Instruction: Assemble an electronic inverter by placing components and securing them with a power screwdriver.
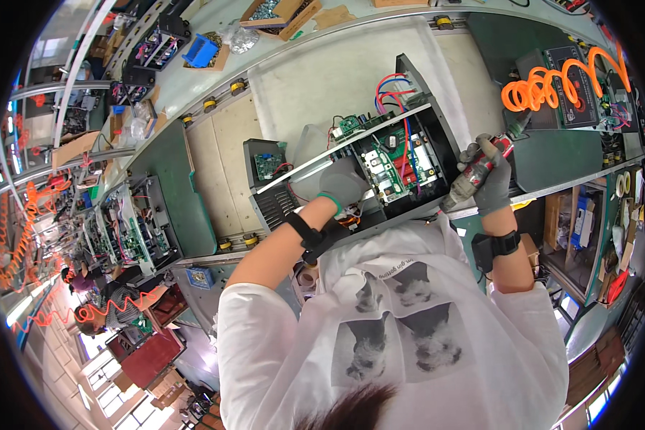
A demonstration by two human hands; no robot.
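Right hand (491, 190) has its grip wrapped round a power driver (463, 189) just right of the open case (278, 209); left hand (342, 183) is inside it, can't really tell that grip.

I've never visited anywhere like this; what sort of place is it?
Probably an electronics assembly workshop: there's an open metal case with circuit boards, a power tool in the right hand, and an orange coiled hose.
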